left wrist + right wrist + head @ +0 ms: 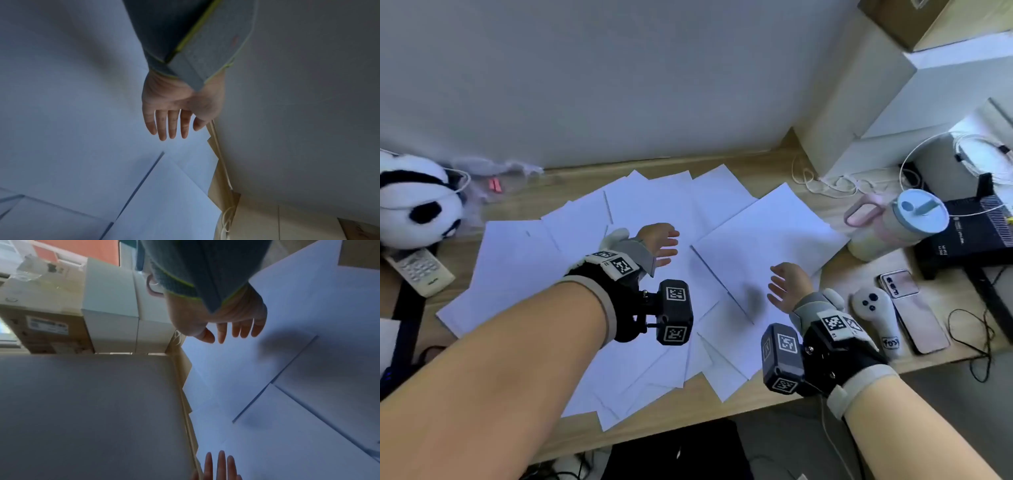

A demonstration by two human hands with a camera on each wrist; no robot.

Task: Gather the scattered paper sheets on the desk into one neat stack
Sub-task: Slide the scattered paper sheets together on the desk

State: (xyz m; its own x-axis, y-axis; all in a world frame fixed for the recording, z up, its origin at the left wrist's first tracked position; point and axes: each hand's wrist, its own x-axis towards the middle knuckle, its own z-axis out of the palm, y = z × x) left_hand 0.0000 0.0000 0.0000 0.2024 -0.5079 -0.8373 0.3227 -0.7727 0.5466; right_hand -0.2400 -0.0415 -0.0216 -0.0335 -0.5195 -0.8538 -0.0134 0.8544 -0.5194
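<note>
Under my 2 spread, empty hands, left hand [659, 244] and right hand [787, 286], thin white paper sheets [763, 236] look light, floppy, slippery; I'd press flat, slide edges inward.

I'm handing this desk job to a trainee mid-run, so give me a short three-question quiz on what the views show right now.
1. True or false: the left hand already holds a sheet in its grip.
2. Which item stands right of the paper sheets? A) tumbler B) panda plush C) remote control
3. Fill in: the right hand hovers with fingers ____ over the sheets.

Key
1. False: its fingers are straight and hold nothing.
2. A: the panda plush and the remote control lie on the left.
3. Spread: the right wrist view shows them straight and apart.
</note>
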